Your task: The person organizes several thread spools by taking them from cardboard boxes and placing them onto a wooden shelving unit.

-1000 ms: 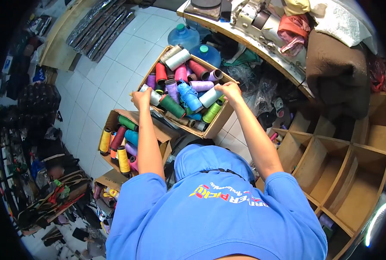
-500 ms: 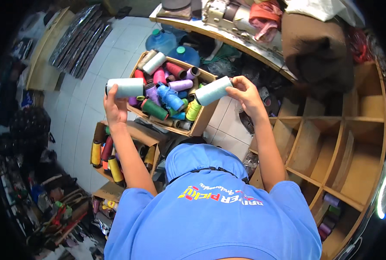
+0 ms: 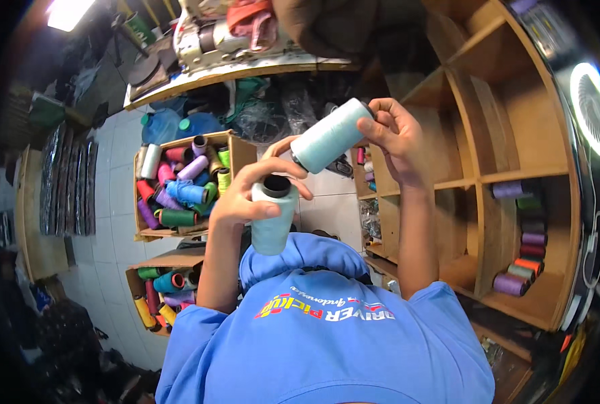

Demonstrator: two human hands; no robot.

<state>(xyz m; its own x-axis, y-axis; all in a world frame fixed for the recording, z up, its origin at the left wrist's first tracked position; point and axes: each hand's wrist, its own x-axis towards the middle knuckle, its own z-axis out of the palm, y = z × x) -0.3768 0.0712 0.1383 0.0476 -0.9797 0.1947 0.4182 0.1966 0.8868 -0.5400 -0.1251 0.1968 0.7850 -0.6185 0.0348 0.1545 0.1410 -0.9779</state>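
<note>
Left hand (image 3: 246,195): closed round the upper part of a pale mint-green thread cone (image 3: 273,217), held upright, its dark hollow top showing.
Right hand (image 3: 395,138): fingers clasp the end of a second pale mint-green thread cone (image 3: 328,136), tilted, its lower end just beside the left thumb.
Change: half a second ago the two cones were held apart over the box; now they meet close together, nearer the wooden shelf unit (image 3: 488,176).
Boxes: open cardboard box (image 3: 236,149) of mixed coloured spools on the tiled floor, a second cardboard box (image 3: 172,259) below it.
Shelf: purple, green and red spools (image 3: 525,236) in the right compartment.
</note>
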